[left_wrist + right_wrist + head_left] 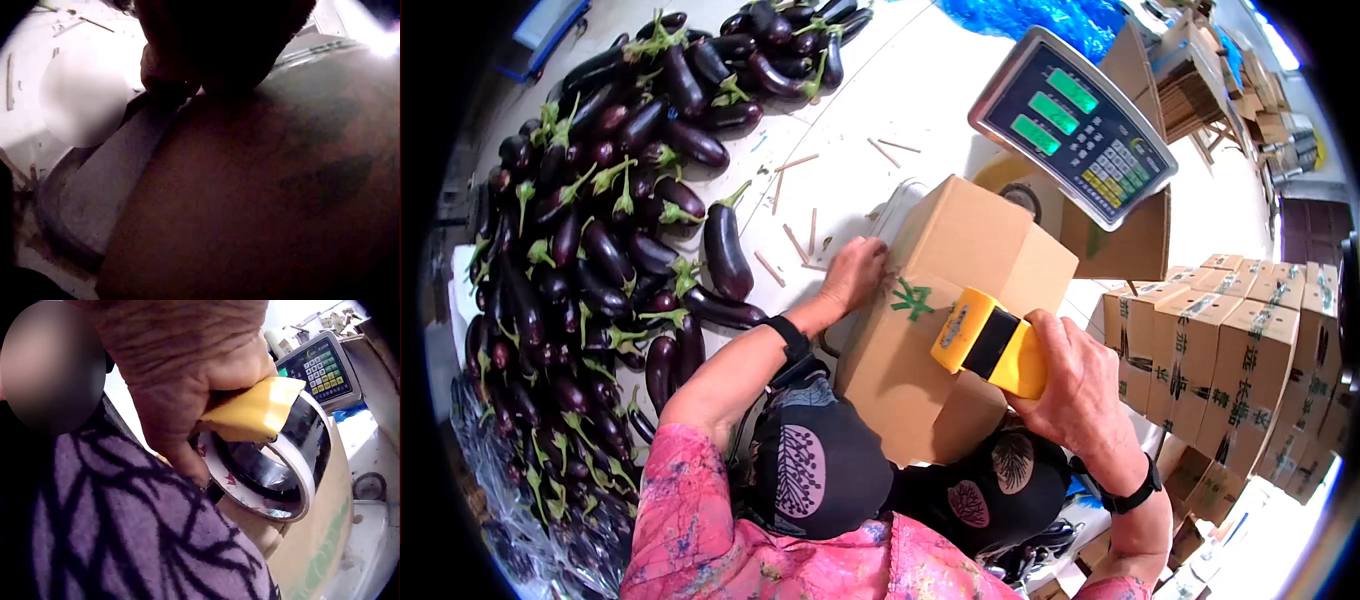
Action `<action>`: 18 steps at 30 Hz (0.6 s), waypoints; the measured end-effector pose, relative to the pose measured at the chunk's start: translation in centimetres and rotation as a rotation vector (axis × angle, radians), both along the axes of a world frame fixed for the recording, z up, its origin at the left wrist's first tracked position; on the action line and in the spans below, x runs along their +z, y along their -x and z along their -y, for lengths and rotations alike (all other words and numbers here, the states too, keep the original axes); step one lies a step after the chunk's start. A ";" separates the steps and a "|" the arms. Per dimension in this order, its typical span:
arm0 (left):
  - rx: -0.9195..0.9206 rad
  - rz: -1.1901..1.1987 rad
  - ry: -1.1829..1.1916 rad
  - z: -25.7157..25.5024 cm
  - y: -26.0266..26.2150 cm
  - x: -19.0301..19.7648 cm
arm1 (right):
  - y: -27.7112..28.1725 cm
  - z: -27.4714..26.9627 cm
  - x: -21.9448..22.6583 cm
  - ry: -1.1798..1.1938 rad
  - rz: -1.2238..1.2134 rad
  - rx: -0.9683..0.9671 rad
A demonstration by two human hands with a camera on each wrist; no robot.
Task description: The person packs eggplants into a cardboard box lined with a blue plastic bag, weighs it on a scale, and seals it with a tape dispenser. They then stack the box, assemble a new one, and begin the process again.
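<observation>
A cardboard box (930, 260) with green markings sits tilted in front of the person's knees. My left hand (858, 272) rests against its upper left edge; in the left wrist view this hand is a dark silhouette above the box's side (250, 187). Over the box's right part, my right hand (1080, 375) grips a yellow tape dispenser (975, 345). Seen from the right wrist, fingers and thumb wrap the yellow body, and the tape roll (262, 506) with its white core faces the box. A dark, rounded-corner platform (106, 181) shows beside the box.
A large heap of eggplants (600, 230) covers the floor at left. A digital scale display (1072, 125) stands beyond the box. Stacked printed cartons (1200, 350) fill the right side. Thin sticks (795, 243) lie scattered on the floor, and blue plastic (1040, 25) lies at the back.
</observation>
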State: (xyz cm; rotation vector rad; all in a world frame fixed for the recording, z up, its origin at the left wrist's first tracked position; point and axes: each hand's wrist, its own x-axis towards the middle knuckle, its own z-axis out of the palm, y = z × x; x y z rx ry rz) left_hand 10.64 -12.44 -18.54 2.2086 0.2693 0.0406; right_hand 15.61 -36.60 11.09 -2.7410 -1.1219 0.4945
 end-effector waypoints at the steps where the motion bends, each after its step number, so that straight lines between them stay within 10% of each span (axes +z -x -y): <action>1: 0.066 0.117 -0.008 -0.5 -1.2 1.3 | -0.1 0.1 -0.1 -0.022 0.004 0.010; 4: 0.089 0.343 0.088 -1.2 -5.6 11.1 | 0.0 0.6 -0.4 -0.051 0.011 0.012; 7: -0.262 0.638 -0.151 1.5 -9.4 17.2 | -0.1 0.6 -0.3 -0.050 -0.008 0.017; 10: -0.592 0.393 -0.490 4.6 -10.2 18.2 | -0.2 0.7 -0.3 -0.050 -0.009 0.023; 18: -0.573 0.471 -0.631 5.0 -10.4 17.5 | 0.1 0.9 -0.5 -0.082 -0.008 0.042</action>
